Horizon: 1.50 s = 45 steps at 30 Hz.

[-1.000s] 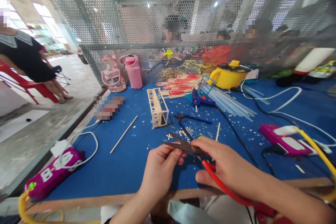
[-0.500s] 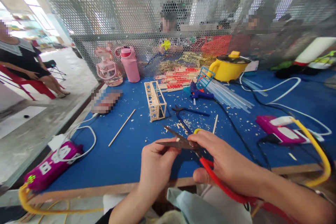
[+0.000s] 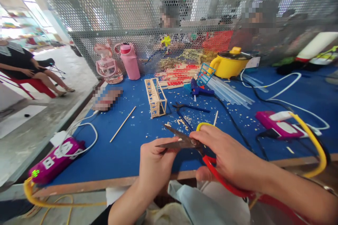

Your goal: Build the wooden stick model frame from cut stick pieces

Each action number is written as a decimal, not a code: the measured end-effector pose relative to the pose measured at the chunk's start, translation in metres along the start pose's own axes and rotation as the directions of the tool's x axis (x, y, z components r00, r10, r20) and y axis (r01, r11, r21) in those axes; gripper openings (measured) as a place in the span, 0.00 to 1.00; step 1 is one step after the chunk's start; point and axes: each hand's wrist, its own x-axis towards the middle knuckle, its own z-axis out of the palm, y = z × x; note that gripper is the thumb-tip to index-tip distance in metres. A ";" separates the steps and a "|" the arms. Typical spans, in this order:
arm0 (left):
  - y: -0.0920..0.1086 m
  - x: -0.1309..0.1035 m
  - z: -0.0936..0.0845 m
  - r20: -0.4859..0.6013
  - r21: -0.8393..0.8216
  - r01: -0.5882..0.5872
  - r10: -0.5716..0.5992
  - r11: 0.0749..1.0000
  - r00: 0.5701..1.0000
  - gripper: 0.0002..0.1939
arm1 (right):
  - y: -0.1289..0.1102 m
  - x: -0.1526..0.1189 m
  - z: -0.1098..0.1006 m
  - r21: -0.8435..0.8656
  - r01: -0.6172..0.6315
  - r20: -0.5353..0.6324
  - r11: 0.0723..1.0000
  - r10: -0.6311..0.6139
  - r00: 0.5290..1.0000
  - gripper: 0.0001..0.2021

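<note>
My right hand (image 3: 224, 151) is closed on scissors (image 3: 185, 142) with red and yellow handles; the blades stand apart and point left. Behind the lower blade, my left hand (image 3: 157, 160) has its fingers pinched together around a tiny pale piece (image 3: 180, 139), mostly hidden. Beyond the hands, a small frame of wooden sticks (image 3: 155, 98) stands on the blue table (image 3: 105, 161). Dark blue pliers (image 3: 194, 107) lie open to its right, near wood scraps. A single stick (image 3: 123, 124) lies to the left.
Behind are red-marked sticks (image 3: 176, 75), a blue glue gun (image 3: 200, 88), clear glue sticks (image 3: 229, 91) and a yellow pot (image 3: 231, 64). Pink bottles (image 3: 130, 61) stand at the back left. Purple power strips (image 3: 56, 160) with cables lie at both sides. People are visible behind the mesh and at left.
The view has shifted slightly, so the table items appear a little higher. Both hands and the open scissors keep nearly the same pose.
</note>
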 end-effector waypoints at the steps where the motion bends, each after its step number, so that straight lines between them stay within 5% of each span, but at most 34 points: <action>1: -0.001 -0.001 -0.001 -0.001 0.011 -0.023 0.023 1.000 1.000 0.08 | 0.001 0.000 0.000 -0.015 0.006 -0.004 1.000 -0.007 1.000 0.30; 8: -0.002 -0.002 -0.002 0.043 0.135 -0.091 0.086 0.987 0.995 0.11 | 0.011 0.001 0.008 -0.028 0.044 -0.031 0.999 -0.045 0.999 0.31; 14: -0.004 0.001 0.001 0.054 0.092 -0.016 0.011 0.996 0.998 0.07 | 0.012 0.002 0.009 0.051 -0.012 0.033 0.999 0.010 0.999 0.28; 20: -0.006 0.001 0.003 -0.022 0.023 0.067 -0.066 0.997 0.998 0.10 | 0.005 -0.001 0.009 -0.068 -0.016 -0.006 0.998 0.015 1.000 0.32; 27: -0.007 -0.001 0.000 -0.024 -0.007 0.022 -0.022 1.000 0.999 0.10 | 0.006 -0.004 0.008 -0.002 0.025 0.021 1.000 -0.025 0.999 0.21; 36: -0.002 -0.003 -0.004 0.060 0.120 -0.029 0.021 0.992 0.998 0.10 | 0.008 -0.005 0.013 0.108 0.005 0.008 0.994 -0.006 1.000 0.21; 45: -0.010 0.000 0.001 0.156 0.005 0.212 -0.210 0.977 0.965 0.09 | 0.016 -0.016 0.023 0.180 -0.333 0.057 0.925 0.328 0.943 0.15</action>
